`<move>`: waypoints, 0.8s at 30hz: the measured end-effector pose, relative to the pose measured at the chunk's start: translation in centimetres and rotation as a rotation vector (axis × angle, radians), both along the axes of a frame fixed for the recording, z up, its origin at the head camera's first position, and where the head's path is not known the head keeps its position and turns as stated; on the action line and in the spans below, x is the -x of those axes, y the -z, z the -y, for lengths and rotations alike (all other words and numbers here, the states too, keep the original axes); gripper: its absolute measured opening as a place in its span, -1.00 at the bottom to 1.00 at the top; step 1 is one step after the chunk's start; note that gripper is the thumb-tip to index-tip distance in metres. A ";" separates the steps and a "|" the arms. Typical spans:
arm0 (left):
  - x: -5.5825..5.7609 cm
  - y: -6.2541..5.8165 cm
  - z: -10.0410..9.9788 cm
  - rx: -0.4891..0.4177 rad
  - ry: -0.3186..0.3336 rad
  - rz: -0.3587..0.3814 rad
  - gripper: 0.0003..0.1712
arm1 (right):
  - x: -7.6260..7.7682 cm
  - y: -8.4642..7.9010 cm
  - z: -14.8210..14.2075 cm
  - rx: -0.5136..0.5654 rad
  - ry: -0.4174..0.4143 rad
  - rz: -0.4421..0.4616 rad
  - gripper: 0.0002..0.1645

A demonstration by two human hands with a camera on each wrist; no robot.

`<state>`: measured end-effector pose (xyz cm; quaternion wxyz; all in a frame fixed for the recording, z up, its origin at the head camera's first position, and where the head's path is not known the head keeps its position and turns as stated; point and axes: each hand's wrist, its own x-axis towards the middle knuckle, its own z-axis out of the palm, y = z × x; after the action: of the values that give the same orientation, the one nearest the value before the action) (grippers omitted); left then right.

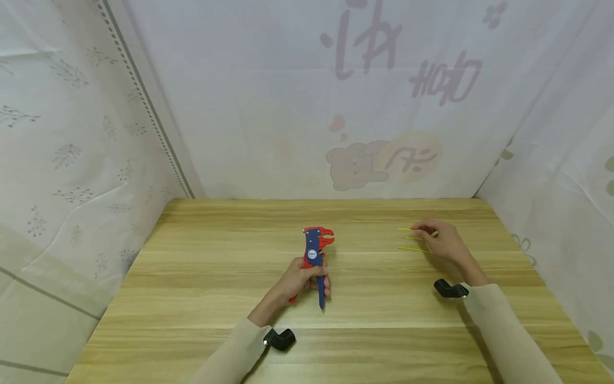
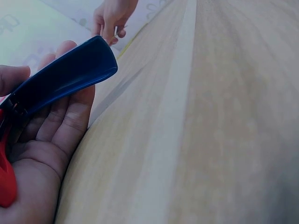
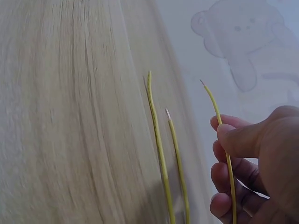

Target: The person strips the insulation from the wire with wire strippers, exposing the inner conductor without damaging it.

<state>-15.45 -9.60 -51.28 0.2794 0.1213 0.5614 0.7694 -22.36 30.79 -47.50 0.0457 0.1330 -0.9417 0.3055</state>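
A wire stripper (image 1: 313,246) with red and blue parts is held in my left hand (image 1: 298,281), its red jaws apart and pointing away from me. In the left wrist view the thumb lies over its blue handle (image 2: 70,72), and the red handle (image 2: 6,179) rests against the palm. At the right of the table, my right hand (image 1: 446,242) pinches a yellow wire (image 3: 213,103) between thumb and fingers; the wire's tip is bare. Beside it on the table lie a second yellow wire (image 3: 179,161) with a bare end and a third (image 3: 158,135) whose end is covered.
The wooden table (image 1: 216,229) reaches back to a hanging cloth (image 1: 268,133) with printed figures. More cloth (image 1: 72,160) hangs on the left side. A small black camera (image 1: 280,340) is worn on the left wrist, another (image 1: 450,289) on the right.
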 end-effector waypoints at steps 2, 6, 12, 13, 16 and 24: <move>0.0 0.0 0.0 -0.002 0.003 -0.002 -0.70 | 0.2 0.2 -0.2 0.003 0.006 0.008 -0.76; 0.0 0.1 0.1 0.000 0.002 -0.005 -0.69 | 0.6 0.6 -0.4 0.002 0.024 0.007 -0.78; 0.0 0.1 0.1 0.011 0.002 0.002 -0.68 | 1.0 1.0 -0.6 -0.039 0.036 -0.002 -0.79; 0.0 0.0 0.1 0.012 0.002 0.003 -0.67 | 1.0 1.1 -0.6 -0.045 0.038 0.003 -0.79; 0.1 0.1 0.1 0.012 0.005 0.003 -0.69 | 1.0 1.2 -0.7 -0.064 0.045 0.025 -0.77; 0.1 0.1 0.0 0.009 0.006 0.008 -0.77 | 0.9 1.5 -1.0 -0.072 0.053 0.018 -0.77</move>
<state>-15.56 -9.62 -51.37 0.2843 0.1188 0.5634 0.7666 -23.30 31.80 -49.03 0.0405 0.1069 -0.9557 0.2711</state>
